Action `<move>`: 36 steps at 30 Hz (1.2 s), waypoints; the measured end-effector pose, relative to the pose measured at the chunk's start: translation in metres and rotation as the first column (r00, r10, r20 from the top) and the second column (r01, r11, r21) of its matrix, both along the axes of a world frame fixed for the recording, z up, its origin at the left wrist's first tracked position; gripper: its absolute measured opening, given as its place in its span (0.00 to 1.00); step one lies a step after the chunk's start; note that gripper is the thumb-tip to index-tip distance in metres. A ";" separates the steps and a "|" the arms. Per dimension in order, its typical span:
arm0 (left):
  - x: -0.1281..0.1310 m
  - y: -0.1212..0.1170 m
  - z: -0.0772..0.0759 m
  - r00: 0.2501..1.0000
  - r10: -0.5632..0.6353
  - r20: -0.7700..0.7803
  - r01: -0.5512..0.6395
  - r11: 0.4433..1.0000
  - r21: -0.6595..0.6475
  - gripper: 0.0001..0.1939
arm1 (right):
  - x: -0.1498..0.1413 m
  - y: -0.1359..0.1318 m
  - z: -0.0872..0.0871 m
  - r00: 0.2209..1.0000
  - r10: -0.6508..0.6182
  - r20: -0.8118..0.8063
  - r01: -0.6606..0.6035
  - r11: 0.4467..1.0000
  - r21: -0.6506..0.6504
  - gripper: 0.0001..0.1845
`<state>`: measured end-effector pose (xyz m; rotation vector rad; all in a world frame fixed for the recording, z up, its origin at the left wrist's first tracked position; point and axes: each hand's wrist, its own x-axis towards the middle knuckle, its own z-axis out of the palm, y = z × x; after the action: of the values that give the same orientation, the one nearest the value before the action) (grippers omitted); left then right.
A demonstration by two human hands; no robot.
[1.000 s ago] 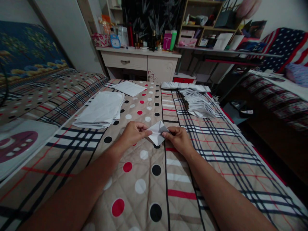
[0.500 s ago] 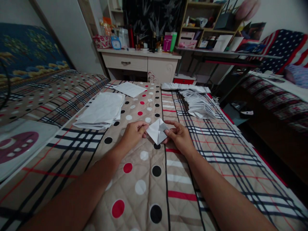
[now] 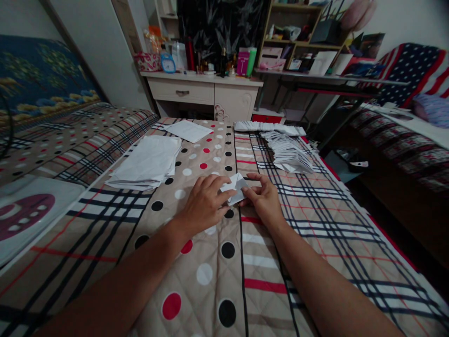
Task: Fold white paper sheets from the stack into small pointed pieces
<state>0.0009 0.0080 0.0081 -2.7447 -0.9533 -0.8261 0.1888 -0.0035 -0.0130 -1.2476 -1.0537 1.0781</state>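
Note:
A small folded white paper (image 3: pixel 237 186) lies on the quilted bedspread (image 3: pixel 224 262) between my hands. My left hand (image 3: pixel 206 204) rests over its left part, fingers stretched flat and pressing down on it. My right hand (image 3: pixel 264 199) pinches the paper's right edge between thumb and fingers. Most of the paper's lower half is hidden under my fingers.
A stack of flat white sheets (image 3: pixel 147 161) lies to the left, one loose sheet (image 3: pixel 189 129) beyond it. Rows of folded paper pieces (image 3: pixel 289 152) spread at the right rear. A cluttered dresser (image 3: pixel 203 91) and shelves (image 3: pixel 298 37) stand behind; the bed's edge drops off at right.
The paper was held up between both hands; it now lies lower on the bedspread. My left hand has opened and moved right over it, pressing it flat.

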 end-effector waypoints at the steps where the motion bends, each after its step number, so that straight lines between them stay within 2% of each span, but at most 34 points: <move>1: 0.000 0.001 -0.001 1.000 -0.001 -0.009 0.001 1.000 0.017 0.15 | -0.001 -0.001 0.000 1.000 0.001 0.003 -0.001 1.000 0.002 0.26; 4: 0.000 0.004 -0.006 0.999 -0.037 0.037 0.036 0.999 0.025 0.09 | -0.004 -0.003 0.002 1.000 0.016 0.021 -0.016 0.999 0.037 0.25; 6: 0.001 0.005 -0.009 0.976 -0.014 0.219 0.027 0.998 -0.056 0.08 | -0.005 -0.004 0.004 1.000 0.005 0.003 -0.005 0.996 0.088 0.24; 7: 0.003 0.006 -0.010 0.935 0.039 0.353 0.011 0.991 -0.137 0.07 | -0.006 -0.004 0.004 1.000 -0.017 -0.009 0.018 0.992 0.121 0.24; 8: 0.004 0.006 -0.011 0.864 0.123 0.489 0.006 0.967 -0.254 0.06 | -0.006 -0.004 0.005 0.999 -0.046 -0.018 0.048 0.987 0.152 0.24; 9: 0.006 0.006 -0.011 0.767 0.230 0.599 0.033 0.919 -0.394 0.05 | -0.006 -0.003 0.004 0.997 -0.074 -0.015 0.076 0.982 0.174 0.25; 10: 0.008 0.007 -0.011 0.660 0.343 0.668 0.099 0.842 -0.530 0.06 | -0.006 -0.002 0.004 0.996 -0.094 -0.003 0.093 0.978 0.187 0.26; 12: 0.011 0.008 -0.009 0.491 0.522 0.697 0.312 0.642 -0.700 0.11 | -0.006 0.000 0.003 0.996 -0.084 0.017 0.079 0.980 0.182 0.27; 14: 0.013 0.008 -0.008 0.425 0.604 0.675 0.490 0.473 -0.732 0.17 | -0.006 0.001 0.002 1.000 -0.006 -0.004 0.006 0.988 0.152 0.26; 15: 0.014 0.007 -0.008 0.415 0.623 0.664 0.537 0.421 -0.731 0.19 | -0.007 0.001 0.002 0.999 0.040 -0.029 -0.036 0.990 0.137 0.26; 16: 0.014 0.007 -0.008 0.418 0.635 0.649 0.561 0.382 -0.735 0.20 | -0.008 0.000 0.002 0.995 0.078 -0.060 -0.070 0.990 0.123 0.25; 18: 0.015 0.006 -0.009 0.471 0.648 0.598 0.553 0.311 -0.773 0.20 | -0.010 -0.001 0.004 0.986 0.113 -0.119 -0.102 0.990 0.096 0.26; 22: 0.012 0.006 -0.008 0.697 0.584 0.415 0.414 0.144 -0.899 0.17 | -0.010 -0.002 0.004 0.984 0.068 -0.163 -0.059 0.996 0.062 0.25; 24: 0.006 0.008 -0.004 0.826 0.455 0.334 0.347 0.057 -0.936 0.18 | -0.008 -0.001 0.003 0.989 0.038 -0.143 -0.030 0.998 0.058 0.22; 26: -0.004 0.013 0.001 0.933 0.257 0.253 0.274 -0.048 -0.961 0.20 | -0.005 0.002 0.001 0.994 0.017 -0.111 -0.010 0.998 0.056 0.20; 27: -0.010 0.016 0.003 0.965 0.162 0.208 0.226 -0.104 -0.969 0.21 | -0.003 0.003 0.000 0.996 0.020 -0.091 -0.015 0.999 0.051 0.20; 28: -0.016 0.020 0.004 0.980 0.123 0.157 0.173 -0.129 -0.976 0.22 | -0.002 0.004 -0.001 0.997 0.035 -0.069 -0.032 0.999 0.043 0.19; 29: -0.021 0.024 0.005 0.979 0.152 0.135 0.150 -0.092 -0.984 0.22 | -0.001 0.005 -0.001 0.997 0.060 -0.046 -0.058 0.998 0.033 0.19; 30: -0.025 0.028 0.004 0.962 0.237 0.138 0.144 -0.011 -0.989 0.23 | 0.000 0.006 0.000 0.996 0.089 -0.020 -0.088 0.996 0.020 0.18; 32: -0.029 0.036 0.000 0.850 0.471 0.238 0.138 0.238 -0.962 0.21 | 0.000 0.006 0.002 0.990 0.136 0.035 -0.135 0.991 -0.014 0.17; 33: -0.029 0.039 -0.004 0.772 0.542 0.332 0.139 0.365 -0.921 0.19 | 0.000 0.006 0.002 0.987 0.148 0.066 -0.146 0.989 -0.032 0.16; 34: -0.027 0.041 -0.008 0.710 0.565 0.420 0.157 0.455 -0.876 0.17 | -0.001 0.006 0.003 0.983 0.155 0.099 -0.150 0.987 -0.050 0.16; 35: -0.024 0.042 -0.012 0.674 0.555 0.488 0.191 0.508 -0.840 0.16 | -0.001 0.006 0.003 0.978 0.158 0.133 -0.151 0.986 -0.063 0.16; 36: -0.021 0.043 -0.016 0.665 0.532 0.524 0.229 0.523 -0.821 0.18 | -0.001 0.006 0.002 0.972 0.161 0.171 -0.151 0.986 -0.068 0.15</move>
<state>-0.0202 0.0508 -0.0075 -2.8256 -2.3189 -1.9781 0.1878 0.0030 -0.0105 -1.3400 -1.2817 1.1376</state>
